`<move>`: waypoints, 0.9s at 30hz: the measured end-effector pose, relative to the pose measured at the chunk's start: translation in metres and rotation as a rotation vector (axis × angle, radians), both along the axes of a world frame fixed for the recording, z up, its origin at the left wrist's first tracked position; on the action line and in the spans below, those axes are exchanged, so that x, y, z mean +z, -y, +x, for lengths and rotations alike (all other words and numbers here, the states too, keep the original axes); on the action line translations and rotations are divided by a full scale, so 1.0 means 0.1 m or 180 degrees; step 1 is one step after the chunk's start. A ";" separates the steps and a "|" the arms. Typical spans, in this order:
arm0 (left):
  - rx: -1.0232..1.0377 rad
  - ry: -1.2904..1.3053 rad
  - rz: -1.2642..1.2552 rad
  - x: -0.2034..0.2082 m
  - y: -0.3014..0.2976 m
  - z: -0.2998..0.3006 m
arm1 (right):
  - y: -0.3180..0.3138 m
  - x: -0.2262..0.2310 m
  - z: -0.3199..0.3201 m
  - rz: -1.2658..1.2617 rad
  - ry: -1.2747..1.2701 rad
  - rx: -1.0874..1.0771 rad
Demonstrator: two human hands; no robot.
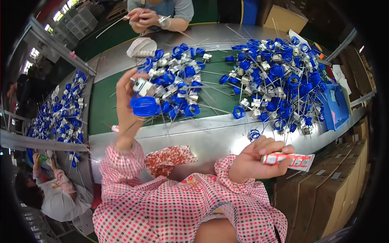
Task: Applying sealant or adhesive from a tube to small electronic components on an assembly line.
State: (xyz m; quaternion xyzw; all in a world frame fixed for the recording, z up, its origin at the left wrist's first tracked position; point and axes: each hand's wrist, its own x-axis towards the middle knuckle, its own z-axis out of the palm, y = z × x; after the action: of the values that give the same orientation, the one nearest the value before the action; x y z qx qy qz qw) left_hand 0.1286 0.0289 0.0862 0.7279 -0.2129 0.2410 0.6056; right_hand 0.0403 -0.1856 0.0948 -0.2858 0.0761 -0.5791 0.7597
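Note:
Raised over the near left of the bench, my left hand grips a capillary thermostat between thumb and fingers. It has a small metal-and-white body, and its thin tube is wound into a blue coil hanging below. My right hand is closed round a red-and-white squeeze tube, whose flat crimped end points right. The tube's other end is mostly hidden in my fingers. Just beyond my left hand lies a loose heap of similar thermostats on the green work surface.
A larger thermostat heap fills the right side, beside a blue bin. A patterned red cloth lies near my body. Across the bench, a co-worker's hands are busy. More thermostats cover the left bench; cardboard boxes stand lower right.

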 end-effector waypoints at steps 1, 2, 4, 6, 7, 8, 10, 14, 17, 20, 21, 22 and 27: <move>0.0007 -0.0042 -0.0006 -0.10 -0.05 -0.11 | -0.02 0.02 0.01 0.0195 -0.0153 -0.0126; -0.0059 -0.0508 -0.0402 -0.23 -0.14 -0.24 | -0.08 0.02 0.02 0.0126 -0.0079 0.0024; -0.0309 -0.1149 -0.1152 -0.48 -0.14 -0.47 | -0.19 0.00 0.00 -0.0230 -0.0266 0.0231; -0.0608 -0.1433 -0.1748 -0.59 0.05 -0.73 | -0.32 0.00 0.03 -0.0417 -0.0454 0.0247; -0.0745 -0.1541 -0.2007 -0.59 0.14 -0.84 | -0.40 0.02 0.06 -0.0319 -0.0383 0.0350; -0.0630 -0.1587 -0.1848 -0.58 0.26 -0.91 | -0.51 0.01 0.07 -0.0270 -0.0348 0.0400; -0.1530 -0.2054 -0.3375 -0.46 0.32 -1.07 | -0.63 0.00 0.04 -0.0549 0.0106 0.0809; -0.2303 -0.2428 -0.3071 -0.57 0.48 -1.20 | -0.71 0.02 0.04 -0.0563 0.0697 0.1201; -0.2781 -0.1569 -0.2894 -0.62 0.51 -1.13 | -0.67 0.07 0.02 -0.0696 0.0874 0.1493; -0.2007 -0.1567 -0.2836 -0.61 0.64 -1.10 | -0.64 0.06 0.02 -0.0906 0.1107 0.1863; -0.1397 -0.1302 -0.2600 -0.62 0.68 -1.09 | -0.64 0.05 0.03 -0.0962 0.1200 0.1979; -0.1275 -0.1395 -0.1976 -0.66 0.64 -1.08 | -0.63 0.01 0.01 -0.0854 0.1192 0.2062; -0.1972 -0.1490 -0.1928 -0.60 0.50 -1.07 | -0.65 0.02 -0.02 -0.0952 0.0982 0.2506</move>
State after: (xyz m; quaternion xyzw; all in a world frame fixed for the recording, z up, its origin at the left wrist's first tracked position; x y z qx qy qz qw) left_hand 0.0216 -0.0212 0.0260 0.4562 -0.1981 -0.0693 0.8648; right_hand 0.0382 -0.1210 0.0971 -0.3100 -0.2372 -0.2864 0.8750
